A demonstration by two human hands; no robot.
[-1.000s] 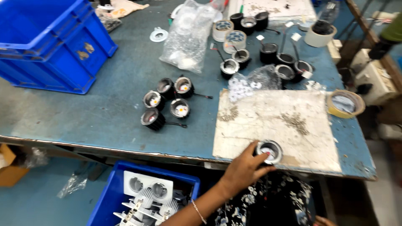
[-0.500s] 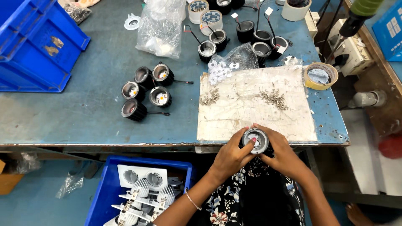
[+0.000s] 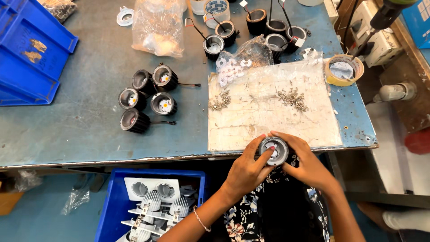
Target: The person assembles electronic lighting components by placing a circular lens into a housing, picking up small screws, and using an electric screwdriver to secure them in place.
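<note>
From the head camera, your left hand (image 3: 244, 172) and right hand (image 3: 307, 163) are together at the near edge of the table (image 3: 89, 134), both clamped around a round black lamp housing (image 3: 273, 150); your left fingertips press into its open face; it sits just below the worn white mat (image 3: 268, 107) strewn with two small piles of screws (image 3: 292, 97); a cluster of five similar housings (image 3: 148, 98) lies well to the left; a blue bin (image 3: 148, 201) of parts stands below the table.
</note>
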